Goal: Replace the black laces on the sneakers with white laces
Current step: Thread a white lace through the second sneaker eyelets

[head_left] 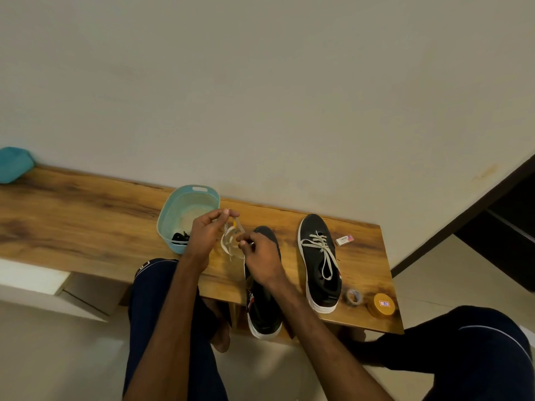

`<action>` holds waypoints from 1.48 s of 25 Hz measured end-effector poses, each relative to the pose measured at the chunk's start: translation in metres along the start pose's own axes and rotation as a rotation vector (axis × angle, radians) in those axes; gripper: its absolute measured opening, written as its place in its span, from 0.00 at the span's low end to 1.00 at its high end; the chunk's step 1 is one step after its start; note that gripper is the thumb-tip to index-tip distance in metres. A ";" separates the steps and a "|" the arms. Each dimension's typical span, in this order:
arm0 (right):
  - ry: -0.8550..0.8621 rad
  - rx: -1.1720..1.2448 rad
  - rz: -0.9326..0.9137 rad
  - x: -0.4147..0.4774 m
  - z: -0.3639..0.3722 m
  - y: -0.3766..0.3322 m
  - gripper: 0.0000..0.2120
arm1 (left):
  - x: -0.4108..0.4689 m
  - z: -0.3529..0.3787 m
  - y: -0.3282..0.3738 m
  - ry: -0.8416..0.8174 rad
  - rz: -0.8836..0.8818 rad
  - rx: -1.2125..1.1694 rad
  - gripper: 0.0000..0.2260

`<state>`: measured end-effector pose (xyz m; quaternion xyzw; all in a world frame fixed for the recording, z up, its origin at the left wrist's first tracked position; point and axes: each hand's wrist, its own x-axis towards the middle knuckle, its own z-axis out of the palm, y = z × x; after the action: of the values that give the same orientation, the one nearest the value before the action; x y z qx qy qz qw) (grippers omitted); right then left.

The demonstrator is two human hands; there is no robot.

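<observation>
Two black sneakers with white soles lie on a wooden table (86,215). The right sneaker (320,264) carries a white lace through its eyelets. The left sneaker (262,308) lies under my right arm, its lacing hidden. Between my hands hangs a coiled white lace (228,241) with a small yellow band on it. My left hand (207,231) pinches the lace's upper end. My right hand (260,256) pinches the coil from the right, above the left sneaker's toe. Black laces (181,238) lie in a light blue basket (185,204).
A small white eraser box (344,240) lies right of the laced sneaker. A clear tape roll (354,296) and a yellow round tin (383,304) sit near the table's front right corner. A teal object (14,164) is at the far left. My knees flank the table's front edge.
</observation>
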<state>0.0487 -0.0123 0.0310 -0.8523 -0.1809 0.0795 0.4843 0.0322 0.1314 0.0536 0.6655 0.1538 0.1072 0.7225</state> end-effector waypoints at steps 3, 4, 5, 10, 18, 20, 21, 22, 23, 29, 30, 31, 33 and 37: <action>-0.087 0.066 -0.027 -0.002 0.010 -0.012 0.16 | 0.000 -0.002 0.003 -0.064 -0.081 -0.202 0.10; -0.100 0.083 -0.044 -0.003 0.011 -0.017 0.15 | 0.001 -0.004 0.004 -0.075 -0.084 -0.244 0.10; -0.105 0.091 -0.056 -0.003 0.012 -0.020 0.12 | 0.001 -0.006 0.005 -0.084 -0.086 -0.290 0.10; -0.179 -0.016 0.039 -0.005 0.000 -0.009 0.08 | 0.005 -0.011 0.005 0.045 -0.127 -0.451 0.11; -0.067 0.001 0.129 0.005 -0.081 0.016 0.10 | 0.016 -0.018 -0.016 0.400 -0.168 -0.187 0.08; -0.096 -0.008 0.118 0.009 -0.093 0.012 0.11 | 0.016 -0.019 -0.024 0.419 -0.114 0.362 0.11; -0.120 -0.005 0.105 0.011 -0.097 0.007 0.10 | 0.014 -0.018 -0.028 0.411 -0.126 0.711 0.15; -0.144 -0.011 0.083 0.013 -0.098 0.003 0.09 | 0.010 -0.014 -0.031 0.418 -0.140 0.974 0.17; -0.152 -0.037 0.060 0.015 -0.096 -0.001 0.05 | 0.006 -0.008 -0.030 0.426 -0.118 1.076 0.18; 0.003 -0.408 -0.128 0.020 -0.064 -0.009 0.08 | 0.003 0.029 -0.028 -0.270 0.104 0.248 0.12; 0.015 -0.468 -0.169 0.019 -0.060 -0.005 0.07 | 0.004 0.032 -0.029 -0.313 0.063 0.196 0.11; 0.033 -0.512 -0.192 0.019 -0.058 -0.001 0.07 | 0.003 0.034 -0.030 -0.330 0.025 0.181 0.11; 0.081 -0.532 -0.195 0.015 -0.058 0.008 0.06 | 0.003 0.036 -0.034 -0.340 -0.042 0.207 0.11; 0.033 -0.382 -0.044 -0.001 -0.051 0.034 0.10 | 0.006 0.036 -0.038 -0.309 -0.060 0.386 0.05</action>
<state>0.0718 -0.0697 0.0282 -0.9257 -0.2032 0.0193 0.3184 0.0484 0.0969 0.0181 0.7949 0.0787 -0.0489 0.5996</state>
